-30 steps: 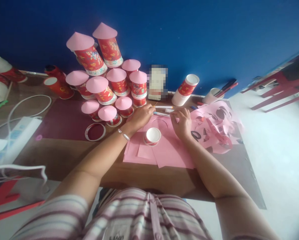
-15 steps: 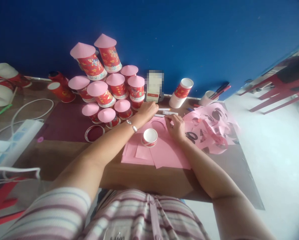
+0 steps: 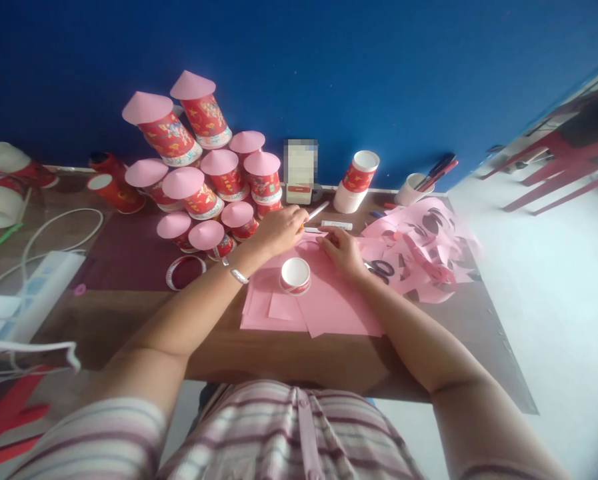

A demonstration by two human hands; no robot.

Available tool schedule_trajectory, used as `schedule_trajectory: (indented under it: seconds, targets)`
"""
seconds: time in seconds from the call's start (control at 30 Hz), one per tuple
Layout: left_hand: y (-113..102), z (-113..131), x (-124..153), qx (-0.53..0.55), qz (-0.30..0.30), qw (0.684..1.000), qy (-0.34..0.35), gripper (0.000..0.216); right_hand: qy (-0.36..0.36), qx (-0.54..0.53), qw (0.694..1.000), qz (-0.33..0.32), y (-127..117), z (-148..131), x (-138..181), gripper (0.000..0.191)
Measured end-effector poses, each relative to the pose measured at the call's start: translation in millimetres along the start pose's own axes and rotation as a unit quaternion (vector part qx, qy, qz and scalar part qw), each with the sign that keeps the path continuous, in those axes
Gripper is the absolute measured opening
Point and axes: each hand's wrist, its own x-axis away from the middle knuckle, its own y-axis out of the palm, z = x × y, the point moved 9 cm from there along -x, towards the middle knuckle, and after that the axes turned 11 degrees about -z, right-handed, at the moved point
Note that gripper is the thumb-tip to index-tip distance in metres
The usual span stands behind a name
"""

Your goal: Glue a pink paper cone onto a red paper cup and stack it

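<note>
Hands apart — the left hand (image 3: pixel 281 230) pinches a pen (image 3: pixel 319 211) beyond the pink paper's (image 3: pixel 346 307) far edge; the right hand (image 3: pixel 343 252), grip unclear, is over the paper — wood borders the table's (image 3: pixel 279 357) front edge.

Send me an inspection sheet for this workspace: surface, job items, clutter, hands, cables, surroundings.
Surface: brown table, pink sheets piled near the middle.
Job's things: small cup upright on the sheets; white pen near the sheets' far edge.
Clutter: pink paper scraps to the right, black-handled scissors beside them.
Hands: left hand holds the pen; right hand is over the sheets, its grip unclear.
Cables: white cable looped on the table, left side.
Surroundings: blue wall behind; red stool at far right.
</note>
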Motion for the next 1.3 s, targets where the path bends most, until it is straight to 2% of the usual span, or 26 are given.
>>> schedule_trajectory:
  seconds: [0.17,0.27,0.4,0.57,0.73,1.07,1.2,1.3]
  targets:
    - [15,-6,-7,-0.007,-0.053,0.998,-0.027,0.026,-0.032,0.097,0.995,-0.003,2,-8,2,0.028]
    - [21,-5,-13,-0.010,-0.076,0.997,-0.015,0.024,-0.052,0.130,0.990,-0.015,6,-13,4,0.025]
    - [20,-8,-20,0.003,-0.061,0.998,-0.020,0.019,-0.060,0.147,0.987,-0.016,7,-18,8,0.020]
    - [20,-13,-39,-0.058,-0.063,0.995,-0.058,0.029,-0.067,0.164,0.984,-0.023,10,-22,8,0.019]
    - [22,-6,-55,-0.075,-0.085,0.992,-0.050,0.034,-0.076,0.161,0.984,-0.020,9,-21,8,0.020]
    - [27,-7,-57,-0.086,-0.104,0.990,-0.028,0.032,-0.079,0.148,0.986,-0.023,10,-21,7,0.019]
    - [17,-3,-55,-0.081,-0.098,0.991,-0.031,0.032,-0.074,0.127,0.989,-0.012,7,-16,7,0.020]
    - [2,-1,-41,-0.071,-0.073,0.994,-0.040,0.030,-0.048,0.076,0.996,0.004,3,-8,3,0.023]
